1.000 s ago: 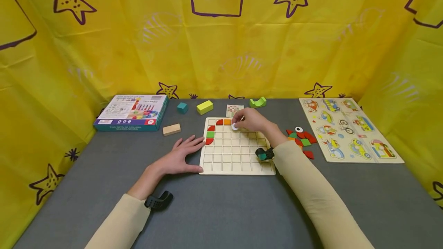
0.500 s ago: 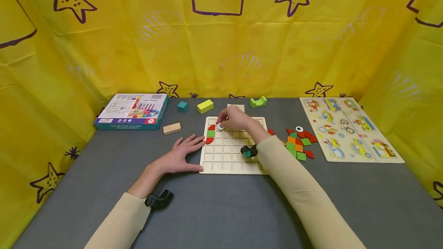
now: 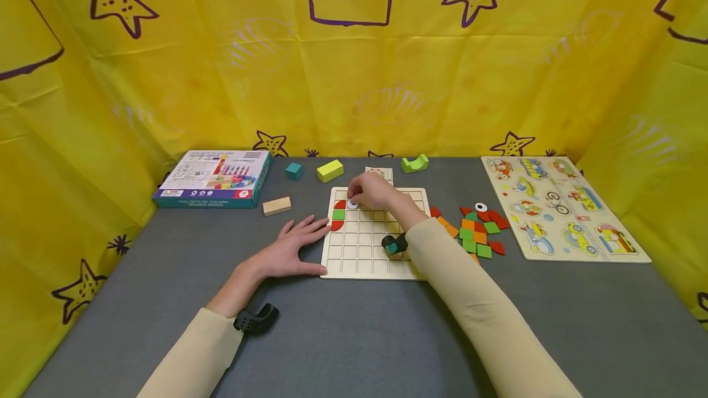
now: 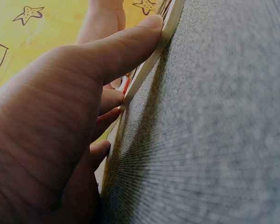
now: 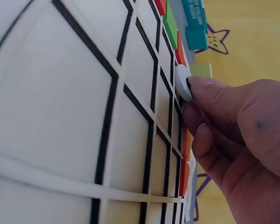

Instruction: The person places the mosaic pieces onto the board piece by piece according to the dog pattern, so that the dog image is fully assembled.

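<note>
My right hand (image 3: 372,191) pinches a round white eye piece (image 5: 182,83) with a black spot, low over the upper left cells of a wooden grid board (image 3: 365,252). In the head view a red quarter-round tile (image 3: 340,204), a green square tile (image 3: 338,215) and another red quarter-round tile (image 3: 337,225) lie down the board's left column. Top-row tiles are mostly hidden behind the right hand there; orange and red ones show in the right wrist view. My left hand (image 3: 287,253) rests with spread fingers against the board's left edge, its thumb (image 4: 151,22) at the near corner.
Loose red, orange and green tiles (image 3: 467,234) lie right of the board with another white eye piece (image 3: 480,207). Further right is a picture puzzle (image 3: 558,214). Behind are a small pattern card (image 3: 384,172), several blocks (image 3: 330,171) and a flat box (image 3: 212,178).
My right hand has carried the eye piece left along the board's top area, to beside the upper red tile, then nearly stopped. The left hand stays against the board's edge.
</note>
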Motion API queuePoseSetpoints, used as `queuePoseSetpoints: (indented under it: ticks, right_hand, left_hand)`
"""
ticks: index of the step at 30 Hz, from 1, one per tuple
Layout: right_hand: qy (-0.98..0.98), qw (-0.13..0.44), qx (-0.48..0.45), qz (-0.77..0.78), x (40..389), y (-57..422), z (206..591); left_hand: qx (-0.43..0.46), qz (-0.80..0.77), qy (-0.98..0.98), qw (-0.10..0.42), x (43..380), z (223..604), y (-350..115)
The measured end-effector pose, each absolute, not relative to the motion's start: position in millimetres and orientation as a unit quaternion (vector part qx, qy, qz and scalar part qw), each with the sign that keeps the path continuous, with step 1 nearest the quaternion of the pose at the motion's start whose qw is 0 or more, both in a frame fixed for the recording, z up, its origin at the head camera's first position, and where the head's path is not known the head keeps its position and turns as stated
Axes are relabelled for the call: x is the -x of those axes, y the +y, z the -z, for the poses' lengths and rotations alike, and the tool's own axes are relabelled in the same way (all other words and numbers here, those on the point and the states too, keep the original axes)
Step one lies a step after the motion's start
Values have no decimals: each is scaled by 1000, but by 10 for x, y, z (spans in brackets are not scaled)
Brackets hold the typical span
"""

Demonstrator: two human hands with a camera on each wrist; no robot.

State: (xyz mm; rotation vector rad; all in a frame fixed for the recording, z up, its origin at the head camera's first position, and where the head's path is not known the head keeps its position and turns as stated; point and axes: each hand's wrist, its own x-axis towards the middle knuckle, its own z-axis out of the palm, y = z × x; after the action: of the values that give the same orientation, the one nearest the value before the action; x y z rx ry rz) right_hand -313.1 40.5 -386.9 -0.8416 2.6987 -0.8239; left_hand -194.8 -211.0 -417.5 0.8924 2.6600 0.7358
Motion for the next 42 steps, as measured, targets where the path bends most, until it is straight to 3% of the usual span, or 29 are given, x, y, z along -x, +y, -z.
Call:
queuePoseSetpoints:
  ticks: [29, 42]
  right_hand:
    - [920, 85, 280, 260, 3053, 398, 3890]
    - [910, 89, 254, 314, 2972, 1019, 3732]
  left_hand:
    - [-302, -251, 912, 123, 1944, 4174, -2106]
    - [-312, -257, 907, 116, 1939, 4166, -2106]
